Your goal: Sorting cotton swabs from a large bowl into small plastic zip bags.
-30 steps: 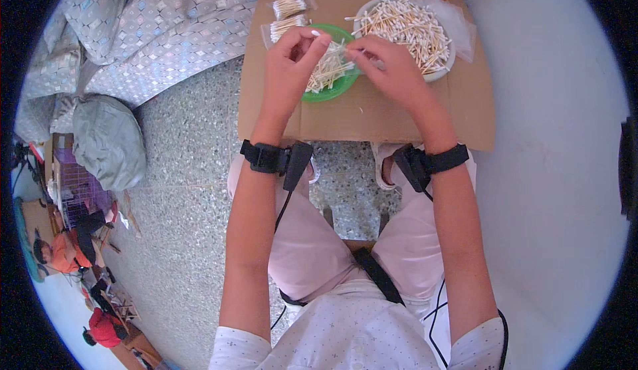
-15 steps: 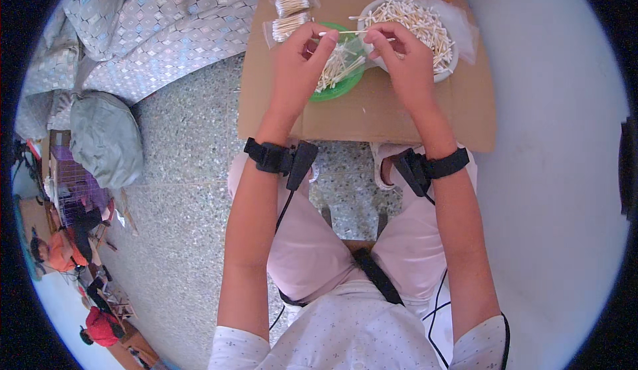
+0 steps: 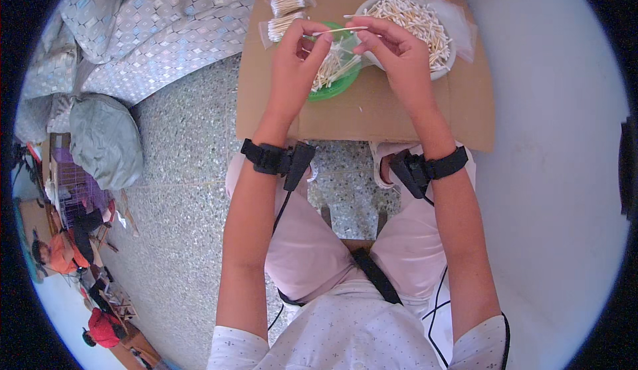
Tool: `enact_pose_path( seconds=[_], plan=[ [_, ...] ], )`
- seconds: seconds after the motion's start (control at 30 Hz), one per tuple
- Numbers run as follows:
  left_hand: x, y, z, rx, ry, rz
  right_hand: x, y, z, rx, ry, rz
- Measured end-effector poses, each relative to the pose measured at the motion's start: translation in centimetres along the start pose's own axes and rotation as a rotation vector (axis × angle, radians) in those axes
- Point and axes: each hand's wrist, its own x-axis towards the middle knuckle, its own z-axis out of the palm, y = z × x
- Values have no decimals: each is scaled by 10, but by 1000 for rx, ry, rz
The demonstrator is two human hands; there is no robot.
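A single cotton swab (image 3: 340, 29) lies level between my hands, above a green bowl (image 3: 330, 93). My left hand (image 3: 296, 63) pinches its left end between thumb and fingers. Around the swab's other end, my right hand (image 3: 403, 56) has its thumb and index finger apart; whether the index finger touches the swab I cannot tell. Inside the green bowl are loose cotton swabs (image 3: 325, 74) and a clear plastic bag (image 3: 345, 66). Beside it on the right, a white bowl (image 3: 444, 72) is heaped with cotton swabs (image 3: 415, 21).
Two small clear packs of swabs, an upper pack (image 3: 288, 1) and a lower pack (image 3: 282, 27), lie at the back left of the cardboard sheet (image 3: 399, 121). A clear plastic bag (image 3: 462, 27) sits behind the white bowl. A wall (image 3: 551, 137) rises at the right.
My right thumb has dropped away from the swab's right end, opening the pinch. My left hand keeps its hold on the left end.
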Motion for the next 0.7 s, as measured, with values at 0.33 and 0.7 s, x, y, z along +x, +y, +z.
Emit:
enact_pose_path(
  seconds=[0.33,0.7],
  plan=[
    [-3,8,4,160,-51,-3,-1,-7,-2,179,94,48],
    [-4,-23,30,702,-178,435,9,9,-38,-372,368,-54]
  ],
)
